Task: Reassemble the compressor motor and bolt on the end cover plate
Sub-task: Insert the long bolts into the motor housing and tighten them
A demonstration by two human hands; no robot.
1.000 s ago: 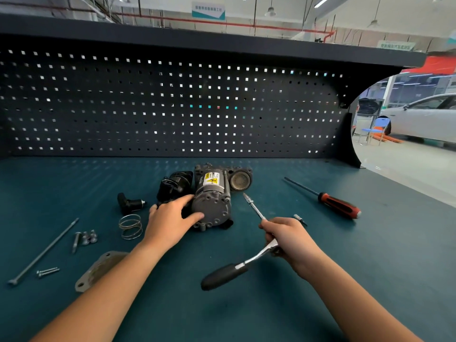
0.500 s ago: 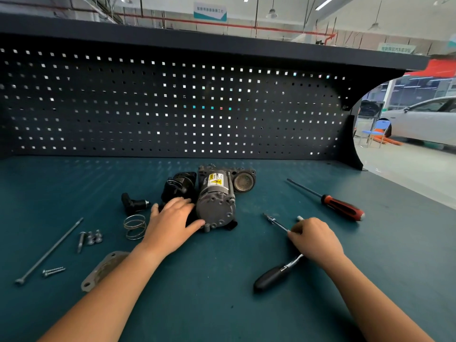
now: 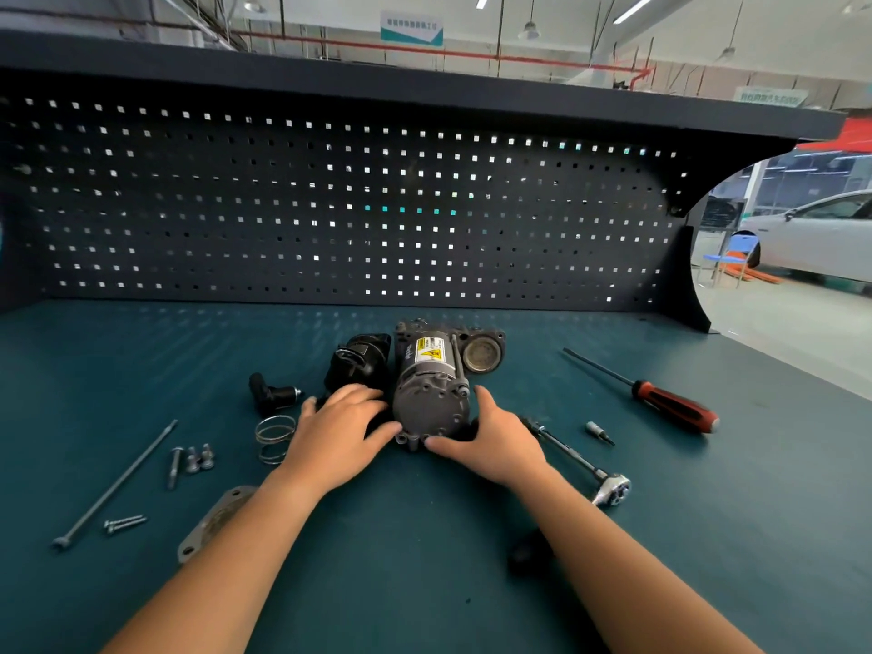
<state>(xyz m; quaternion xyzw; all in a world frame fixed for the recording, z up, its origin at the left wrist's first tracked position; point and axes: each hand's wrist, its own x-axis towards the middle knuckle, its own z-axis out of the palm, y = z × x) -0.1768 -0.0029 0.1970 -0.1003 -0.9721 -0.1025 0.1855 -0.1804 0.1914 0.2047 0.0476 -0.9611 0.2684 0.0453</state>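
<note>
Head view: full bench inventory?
grey cylindrical compressor motor: 1, grey, bench centre
black plastic housing: 1, black, motor's left
black elbow fitting: 1, black, further left
steel wire spring: 1, silver, by left hand
long steel rod: 1, silver, far left
short steel bolts: 5, silver, near rod
grey metal cover plate: 1, grey, near-left
chrome ratchet wrench: 1, silver, beside right hand
small driver bit: 1, dark, right of ratchet
red-handled screwdriver: 1, red-black, far right
left hand: rests against motor
right hand: fingers cup motor end
</note>
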